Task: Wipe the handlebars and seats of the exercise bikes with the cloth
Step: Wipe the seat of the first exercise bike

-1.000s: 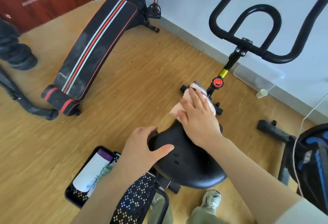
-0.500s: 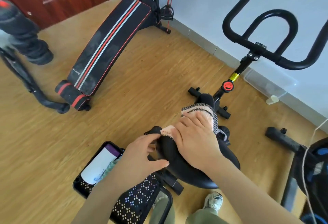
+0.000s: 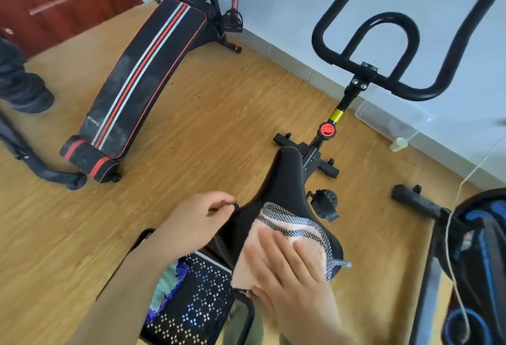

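Seat (image 3: 284, 180) wipe is approx. half done, I judge, and the handlebars (image 3: 383, 82) seem still left. Right hand (image 3: 290, 270), fingers straight, presses the cloth (image 3: 290, 224) flat on the seat's wide rear; left hand (image 3: 197, 218) pinches its left edge. Vs. 1 s ago, the cloth went from nose to rear.

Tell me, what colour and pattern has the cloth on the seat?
Pink cloth with a black-and-white checked border, lying on the seat; head view shows it best.

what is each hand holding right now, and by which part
The left hand pinches the seat by its left side edge. The right hand holds nothing: its straight fingers press the cloth flat on the seat's wide rear.
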